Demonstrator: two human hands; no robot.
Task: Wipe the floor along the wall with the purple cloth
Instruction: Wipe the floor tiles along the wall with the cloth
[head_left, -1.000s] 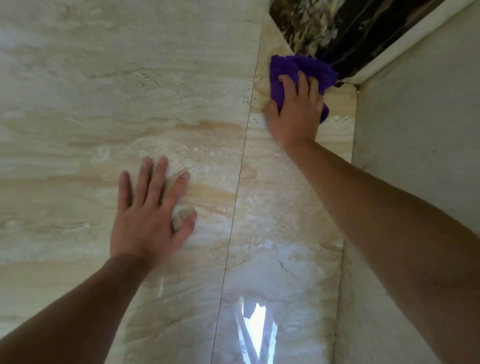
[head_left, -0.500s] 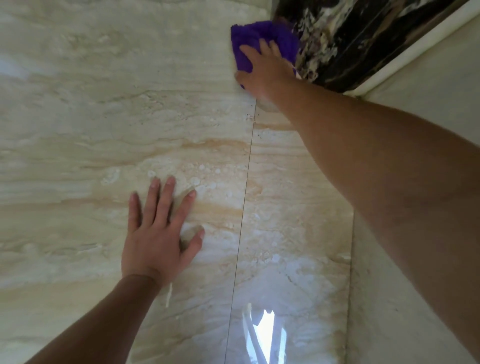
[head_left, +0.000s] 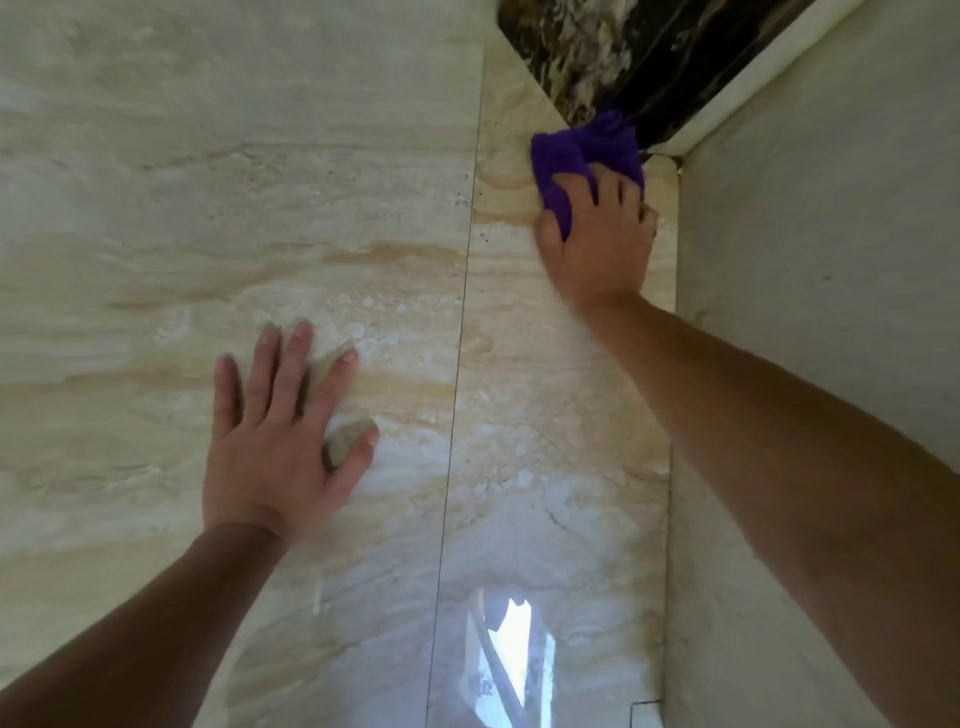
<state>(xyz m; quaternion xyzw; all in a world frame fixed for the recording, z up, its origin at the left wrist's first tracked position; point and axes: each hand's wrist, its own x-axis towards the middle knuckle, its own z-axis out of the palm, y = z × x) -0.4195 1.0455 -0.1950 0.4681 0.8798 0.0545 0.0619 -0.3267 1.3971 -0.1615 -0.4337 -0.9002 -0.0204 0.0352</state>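
The purple cloth is bunched on the glossy beige marble floor, in the far corner where the cream wall meets a dark marbled strip. My right hand presses down on the cloth's near part, fingers spread over it, close beside the wall. My left hand lies flat on the floor tile to the left, palm down, fingers apart, holding nothing.
The dark black-and-gold marbled strip runs diagonally at the top. A cream skirting edge borders it. A thin grout line runs between the tiles. A bright window reflection shines on the floor near the bottom.
My right hand has slid the cloth back to the right and nearer, from the dark strip's left end into the corner by the wall. My left hand stays planted.
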